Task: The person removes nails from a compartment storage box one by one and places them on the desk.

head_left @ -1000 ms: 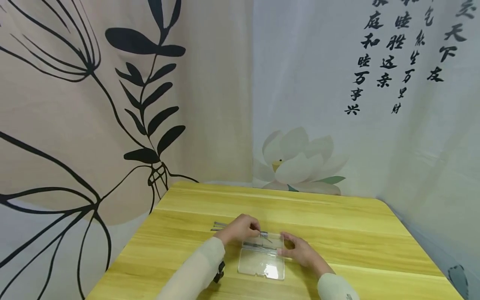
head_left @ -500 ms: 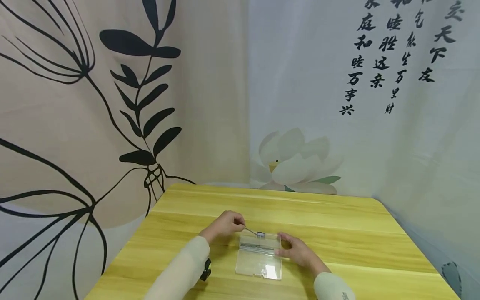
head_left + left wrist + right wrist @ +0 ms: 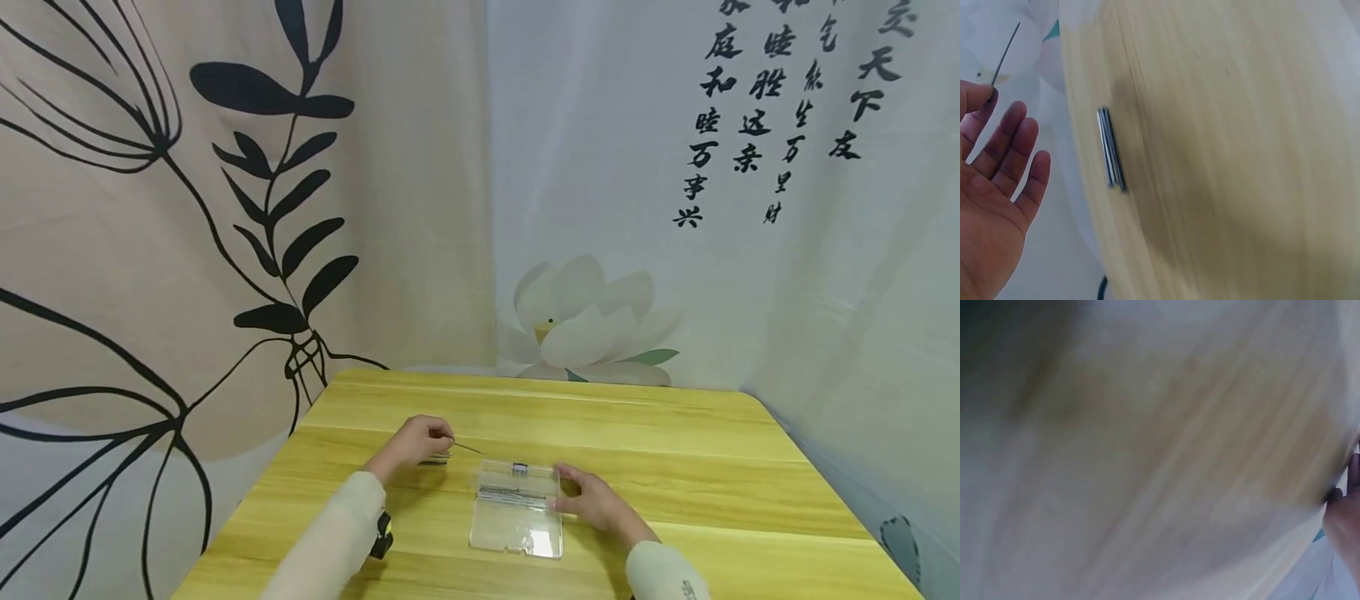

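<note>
My left hand (image 3: 417, 438) pinches a thin metal nail (image 3: 1007, 51) between thumb and index finger, its pointed end sticking out; the other fingers are spread. Under this hand, several thicker nails (image 3: 1110, 150) lie side by side on the table. A clear plastic box (image 3: 516, 531) lies opened flat, with thin grey metal pieces (image 3: 512, 497) along its middle and a small blue-and-white label (image 3: 520, 469) near the far edge. My right hand (image 3: 597, 500) grips the box's right edge, thumb nearer me. In the right wrist view only part of that hand (image 3: 1344, 515) shows.
The wood-grain table (image 3: 675, 450) reaches back to a printed curtain (image 3: 420, 208). A black-and-yellow device (image 3: 382, 536) is worn at the left wrist.
My left hand has moved left from over the box to above the nails on the table, carrying the thin nail. My right hand stays at the box's right edge.
</note>
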Available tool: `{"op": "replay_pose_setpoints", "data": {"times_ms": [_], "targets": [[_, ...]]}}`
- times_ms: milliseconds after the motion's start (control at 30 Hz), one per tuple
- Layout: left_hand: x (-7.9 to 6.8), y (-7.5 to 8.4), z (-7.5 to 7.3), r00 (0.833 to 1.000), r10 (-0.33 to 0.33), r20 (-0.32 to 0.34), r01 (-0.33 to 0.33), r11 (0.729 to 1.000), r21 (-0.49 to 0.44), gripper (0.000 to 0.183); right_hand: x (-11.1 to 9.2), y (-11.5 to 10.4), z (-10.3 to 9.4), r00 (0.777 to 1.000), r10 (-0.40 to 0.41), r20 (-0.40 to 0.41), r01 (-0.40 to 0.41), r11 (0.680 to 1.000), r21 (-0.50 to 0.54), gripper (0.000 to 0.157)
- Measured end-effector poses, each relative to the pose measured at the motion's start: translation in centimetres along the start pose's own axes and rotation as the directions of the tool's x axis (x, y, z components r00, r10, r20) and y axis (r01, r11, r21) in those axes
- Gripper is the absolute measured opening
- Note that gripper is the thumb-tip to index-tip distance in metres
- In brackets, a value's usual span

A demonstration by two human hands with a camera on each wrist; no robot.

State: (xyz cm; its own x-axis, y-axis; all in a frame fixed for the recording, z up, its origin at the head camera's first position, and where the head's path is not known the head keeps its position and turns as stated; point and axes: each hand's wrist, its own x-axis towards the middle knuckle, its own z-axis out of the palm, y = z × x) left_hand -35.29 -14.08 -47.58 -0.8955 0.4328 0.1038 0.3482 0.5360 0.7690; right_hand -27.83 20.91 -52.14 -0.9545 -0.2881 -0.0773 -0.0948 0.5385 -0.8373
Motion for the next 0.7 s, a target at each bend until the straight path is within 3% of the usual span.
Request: {"op": "replay_pose_setpoints", "data": {"times_ms": [300, 700], "targets": [[-1.8, -2.2, -1.6, 0.994, -0.073, -0.085, 0.073, 0.997, -0.006, 0.011, 0.0, 0.0, 0.0, 1.000, 0.019, -0.007, -0.019, 1.000, 0.007, 0.077], [-3.8, -5.0, -2.4, 0.987, -0.107, -0.118, 0.109, 0.994, 0.013, 0.012, 0.0, 0.0, 0.0, 1.000, 0.025, -0.014, -0.026, 0.999, -0.023, 0.076]]}}
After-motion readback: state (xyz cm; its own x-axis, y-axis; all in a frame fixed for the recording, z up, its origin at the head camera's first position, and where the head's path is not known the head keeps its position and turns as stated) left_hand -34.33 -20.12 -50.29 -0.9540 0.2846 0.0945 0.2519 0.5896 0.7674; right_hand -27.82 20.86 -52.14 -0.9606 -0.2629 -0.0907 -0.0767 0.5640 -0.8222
